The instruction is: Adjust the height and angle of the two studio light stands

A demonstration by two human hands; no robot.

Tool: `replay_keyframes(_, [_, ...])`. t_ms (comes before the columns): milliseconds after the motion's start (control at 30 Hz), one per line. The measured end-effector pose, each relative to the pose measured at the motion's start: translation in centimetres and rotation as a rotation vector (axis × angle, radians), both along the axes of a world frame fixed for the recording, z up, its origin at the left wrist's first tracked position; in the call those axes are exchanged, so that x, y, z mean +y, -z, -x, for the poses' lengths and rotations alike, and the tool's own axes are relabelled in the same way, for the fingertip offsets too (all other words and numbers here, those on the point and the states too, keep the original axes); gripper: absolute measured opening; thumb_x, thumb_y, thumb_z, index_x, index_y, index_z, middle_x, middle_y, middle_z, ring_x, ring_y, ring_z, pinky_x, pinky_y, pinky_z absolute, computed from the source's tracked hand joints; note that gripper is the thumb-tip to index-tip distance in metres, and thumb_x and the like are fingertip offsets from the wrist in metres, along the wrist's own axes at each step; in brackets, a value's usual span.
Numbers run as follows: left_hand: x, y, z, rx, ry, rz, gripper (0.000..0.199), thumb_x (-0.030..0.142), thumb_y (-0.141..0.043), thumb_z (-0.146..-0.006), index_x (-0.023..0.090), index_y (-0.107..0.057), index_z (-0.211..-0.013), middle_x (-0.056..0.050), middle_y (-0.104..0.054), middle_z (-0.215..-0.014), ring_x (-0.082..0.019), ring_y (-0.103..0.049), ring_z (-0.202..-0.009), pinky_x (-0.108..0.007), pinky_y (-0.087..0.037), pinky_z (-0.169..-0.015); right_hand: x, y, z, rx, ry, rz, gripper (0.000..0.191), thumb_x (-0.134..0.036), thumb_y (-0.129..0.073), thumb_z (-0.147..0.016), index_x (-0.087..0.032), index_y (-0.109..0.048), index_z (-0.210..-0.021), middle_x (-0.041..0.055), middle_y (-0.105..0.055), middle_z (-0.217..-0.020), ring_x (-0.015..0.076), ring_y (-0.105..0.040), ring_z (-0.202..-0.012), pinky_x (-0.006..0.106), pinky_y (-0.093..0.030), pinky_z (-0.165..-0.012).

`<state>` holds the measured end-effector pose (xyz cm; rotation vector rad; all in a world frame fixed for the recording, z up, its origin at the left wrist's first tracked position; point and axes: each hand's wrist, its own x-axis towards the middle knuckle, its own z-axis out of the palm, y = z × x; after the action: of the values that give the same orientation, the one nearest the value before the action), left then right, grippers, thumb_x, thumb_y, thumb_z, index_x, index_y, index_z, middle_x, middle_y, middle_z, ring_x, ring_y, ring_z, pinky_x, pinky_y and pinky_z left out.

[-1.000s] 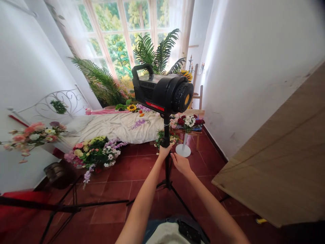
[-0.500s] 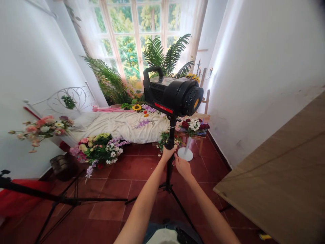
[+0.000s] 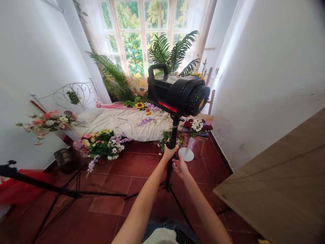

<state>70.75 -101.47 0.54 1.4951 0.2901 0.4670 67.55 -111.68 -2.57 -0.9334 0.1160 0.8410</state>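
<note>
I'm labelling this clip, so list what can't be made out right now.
All in the head view:
- Pole of the stand inside the left hand: hidden by that hand.
- Whether the right hand's fingertips touch the knob: too small to tell.
- Sunflowers: partly hidden by the lamp.
- Yellow object: cut off by the bottom edge.
- Red cloth: cut off by the left edge.

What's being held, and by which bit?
The left hand holds the black stand at its collar's bottom, below the lamp; whether the right hand holds it, I cannot tell.
</note>
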Motion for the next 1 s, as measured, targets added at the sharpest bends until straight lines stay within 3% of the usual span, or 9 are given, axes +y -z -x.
replay_keyframes(133, [0.2, 0.3, -0.1, 0.007, -0.008, -0.005, 0.015, 0.024, -0.068, -0.056, 0.014, -0.057, -0.058, 0.001, -0.057, -0.053, -0.009, -0.050, -0.051, -0.022, -0.042, -0.054, -0.6, -0.8, -0.3, 0.210, -0.046, -0.306, 0.029, -0.037, -0.043, -0.091, -0.018, -0.050, -0.069, -0.0080, -0.037, -0.041, 0.0044, -0.025, -0.031, 0.015, -0.014, -0.031])
replay_keyframes(233, [0.3, 0.5, -0.1, 0.016, 0.019, -0.023, 0.014, 0.024, -0.067, -0.059, 0.014, -0.056, -0.058, 0.000, -0.057, -0.055, -0.009, -0.051, -0.052, -0.023, -0.043, -0.057, -1.1, -1.0, -0.6, 0.282, -0.077, -0.443, 0.018, -0.021, -0.046, -0.089, -0.019, -0.048, -0.071, -0.0091, -0.039, -0.043, 0.0043, -0.028, -0.032, 0.015, -0.017, -0.034])
replay_keyframes(600, [0.6, 0.5, 0.2, 0.087, -0.012, -0.040, 0.017, 0.025, -0.070, -0.059, 0.012, -0.060, -0.064, -0.001, -0.058, -0.061, -0.010, -0.050, -0.058, -0.024, -0.042, -0.058, -0.5, -2.5, 0.6, 0.371, 0.032, -0.603, 0.021, -0.002, -0.048, -0.081, -0.020, -0.047, -0.068, -0.0112, -0.039, -0.042, 0.0039, -0.030, -0.033, 0.017, -0.024, -0.038])
replay_keyframes(733, [0.9, 0.6, 1.7, 0.057, 0.052, -0.011, 0.025, 0.033, -0.069, -0.065, 0.010, -0.062, -0.072, -0.002, -0.060, -0.066, -0.010, -0.049, -0.060, -0.023, -0.042, -0.058, -0.5, -3.4, 1.2, 0.365, -0.018, -0.711, 0.024, 0.000, -0.050, -0.080, -0.019, -0.045, -0.068, -0.0117, -0.041, -0.043, 0.0026, -0.035, -0.035, 0.015, -0.028, -0.039])
replay_keyframes(867, [1.8, 0.9, 3.9, 0.006, 0.087, -0.016, 0.033, 0.031, -0.068, -0.067, 0.010, -0.065, -0.093, -0.005, -0.065, -0.084, -0.014, -0.055, -0.075, -0.026, -0.046, -0.070, -0.1, -4.1, 1.8, 0.442, -0.044, -0.794, 0.026, 0.000, -0.046, -0.086, -0.019, -0.044, -0.068, -0.0111, -0.046, -0.044, 0.0028, -0.039, -0.037, 0.015, -0.031, -0.041])
replay_keyframes(1000, [4.5, 2.3, 7.7, 0.026, 0.103, 0.006, 0.039, 0.032, -0.062, -0.071, 0.013, -0.064, -0.105, -0.009, -0.065, -0.099, -0.017, -0.059, -0.088, -0.029, -0.047, -0.081, 0.6, -4.5, 2.0, 0.485, -0.041, -0.776, 0.032, 0.000, -0.036, -0.091, -0.019, -0.042, -0.067, -0.0096, -0.048, -0.045, 0.0039, -0.041, -0.038, 0.016, -0.032, -0.042])
